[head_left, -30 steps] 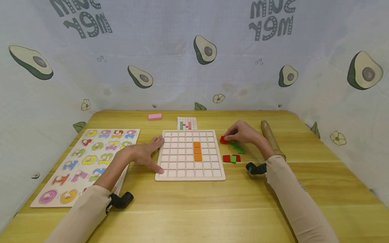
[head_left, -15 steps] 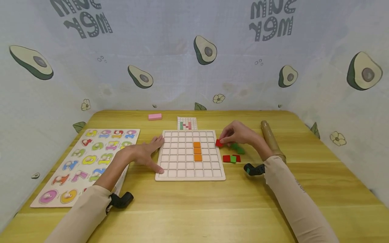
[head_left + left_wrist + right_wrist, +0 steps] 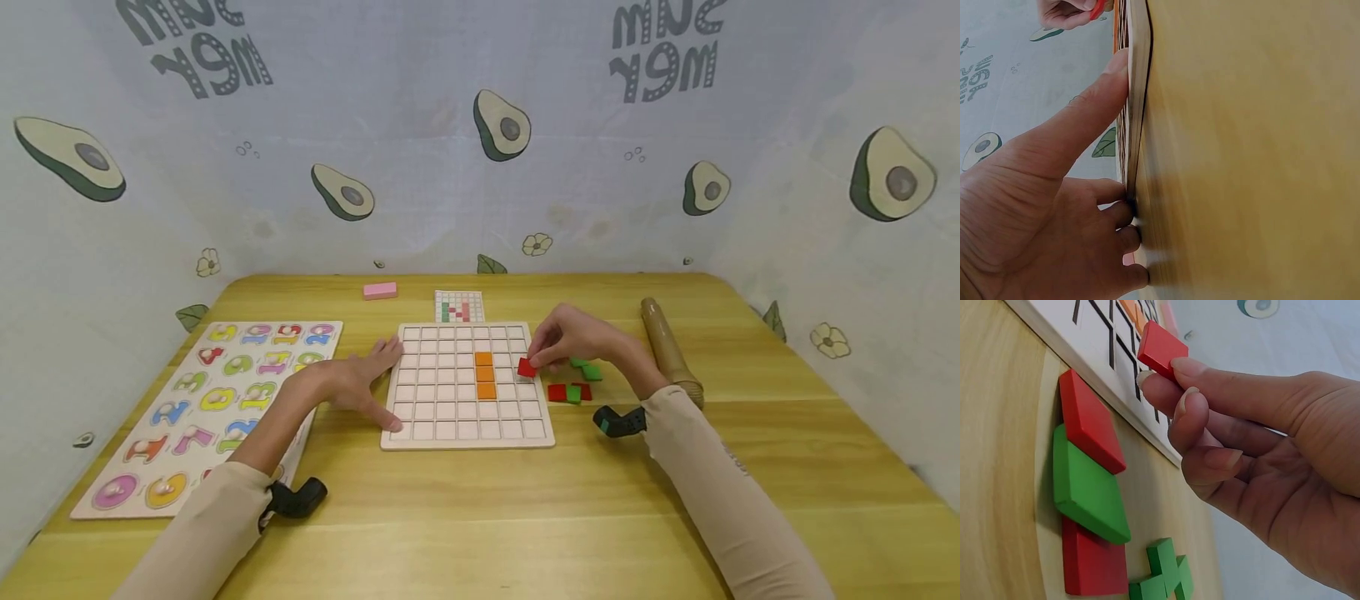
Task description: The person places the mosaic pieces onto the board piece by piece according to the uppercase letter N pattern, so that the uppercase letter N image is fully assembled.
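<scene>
My right hand (image 3: 576,335) pinches a red square tile (image 3: 527,367) between thumb and fingertips, over the right side of the white grid board (image 3: 442,417). In the right wrist view that red tile (image 3: 1163,349) tilts above the board's grid. Fingers spread, my left hand (image 3: 358,379) rests against the board's left edge. Its thumb lies on the board's rim in the left wrist view, the other fingers down at the table. Three orange tiles (image 3: 486,374) stand in a column on the board. Beside its right edge lie red tiles (image 3: 1091,422) and a green tile (image 3: 1088,487).
More green tiles (image 3: 591,370) lie under the right hand. A small pattern card (image 3: 459,296) sits behind the board, with a pink block (image 3: 380,291) to its left. A number puzzle board (image 3: 180,417) lies at left, a brown bamboo-like stick (image 3: 667,342) at right.
My right hand has carried the red tile left and nearer, from the table beside the board to above its right columns. The left hand has stayed put.
</scene>
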{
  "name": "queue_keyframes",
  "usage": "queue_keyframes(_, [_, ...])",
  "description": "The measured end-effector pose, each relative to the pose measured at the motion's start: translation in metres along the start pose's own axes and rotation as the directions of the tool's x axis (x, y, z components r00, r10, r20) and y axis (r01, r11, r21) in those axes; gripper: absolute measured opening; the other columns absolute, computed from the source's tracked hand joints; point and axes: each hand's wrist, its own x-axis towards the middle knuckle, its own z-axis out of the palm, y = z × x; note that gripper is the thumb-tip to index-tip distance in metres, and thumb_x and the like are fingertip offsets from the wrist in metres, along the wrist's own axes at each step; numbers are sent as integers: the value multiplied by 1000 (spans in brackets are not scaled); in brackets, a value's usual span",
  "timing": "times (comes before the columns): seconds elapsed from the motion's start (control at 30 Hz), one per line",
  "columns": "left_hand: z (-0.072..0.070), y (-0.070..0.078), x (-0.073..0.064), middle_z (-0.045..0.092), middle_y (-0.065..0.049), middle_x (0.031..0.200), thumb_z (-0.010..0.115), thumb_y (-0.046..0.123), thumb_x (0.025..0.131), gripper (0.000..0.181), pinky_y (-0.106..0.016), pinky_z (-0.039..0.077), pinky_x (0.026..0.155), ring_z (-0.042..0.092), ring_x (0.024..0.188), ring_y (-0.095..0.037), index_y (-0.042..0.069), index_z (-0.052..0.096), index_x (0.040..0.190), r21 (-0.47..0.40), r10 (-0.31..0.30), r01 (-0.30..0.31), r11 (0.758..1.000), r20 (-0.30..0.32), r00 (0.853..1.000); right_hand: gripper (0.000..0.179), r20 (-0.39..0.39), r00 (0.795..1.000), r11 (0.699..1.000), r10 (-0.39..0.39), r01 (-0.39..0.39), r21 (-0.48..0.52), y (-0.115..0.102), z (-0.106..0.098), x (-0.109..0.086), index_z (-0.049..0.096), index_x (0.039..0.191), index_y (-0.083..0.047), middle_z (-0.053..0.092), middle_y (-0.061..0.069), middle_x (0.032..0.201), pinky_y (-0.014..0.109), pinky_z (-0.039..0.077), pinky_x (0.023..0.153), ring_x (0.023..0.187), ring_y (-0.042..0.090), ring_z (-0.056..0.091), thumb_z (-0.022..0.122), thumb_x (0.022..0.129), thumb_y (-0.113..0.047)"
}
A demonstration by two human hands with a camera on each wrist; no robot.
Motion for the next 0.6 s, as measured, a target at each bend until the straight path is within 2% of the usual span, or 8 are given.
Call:
queue_keyframes(0.17, [0,0,0,-17,-12,180,87,53,89,131,-71,3,128,-11,165,-43,8,-1,174,4,4,-4,1000,1,1000,8,27,999,999,20,-20,24,-2,3,2,82,95,6,76,16,77,25,50,57,59,20,59,78,98,-1])
queue_keyframes(0.33, [-1,1,-1,-16,-13,180,88,51,89,131,-71,3,127,-12,165,-42,7,-1,174,0,3,-3,1000,1,1000,8,39,999,999,27,-28,22,0,6,5,83,96,5,75,12,76,24,47,57,59,16,57,79,98,-2])
queue_keyframes(0.6, [0,0,0,-17,-14,179,89,49,89,132,-68,0,129,-13,165,-39,5,-1,173,-14,17,-17,1000,2,1000,7,79,997,1000,6,-8,30,-6,12,9,83,96,4,73,9,76,22,48,60,62,15,58,80,97,-3])
